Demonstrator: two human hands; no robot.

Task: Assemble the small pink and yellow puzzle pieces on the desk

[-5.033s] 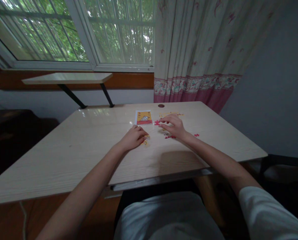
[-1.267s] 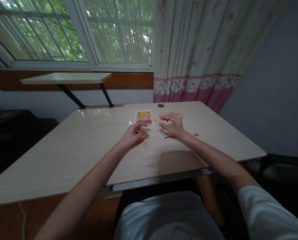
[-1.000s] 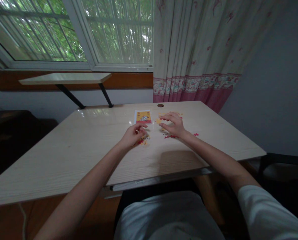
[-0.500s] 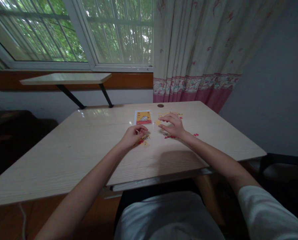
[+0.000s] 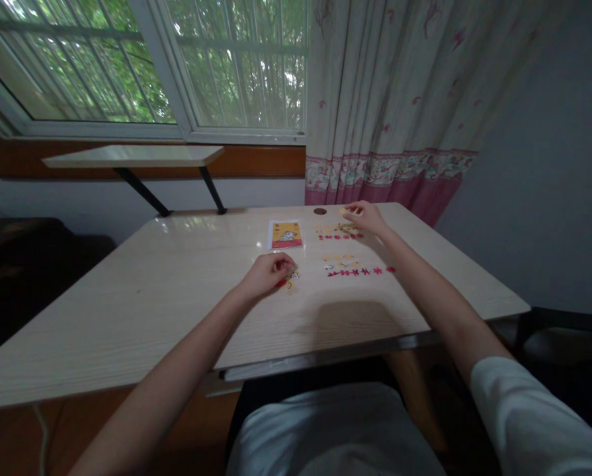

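Note:
My right hand (image 5: 368, 217) is at the far side of the desk, its thumb and fingertips pinching a yellow puzzle piece (image 5: 343, 212). Beneath and before it lie yellow pieces in a row, with a row of red puzzle pieces (image 5: 339, 237) just nearer. My left hand (image 5: 270, 271) rests with curled fingers over a small pile of mixed pieces (image 5: 290, 284). What its fingertips hold, if anything, is too small to make out. Right of that pile are a nearer row of red pieces (image 5: 356, 272) and a few yellow and white ones (image 5: 346, 258).
Behind the left hand lies a yellow and red picture card (image 5: 286, 235) with a white figure. A round cable hole (image 5: 320, 211) sits near the desk's (image 5: 176, 284) back edge. A raised shelf (image 5: 137, 156) stands at the back left; a curtain (image 5: 365, 132) hangs behind.
My right hand has moved away from me and to the right, with a yellow piece now visible in its fingertips. The rows of pieces beneath are uncovered. My left hand has barely shifted.

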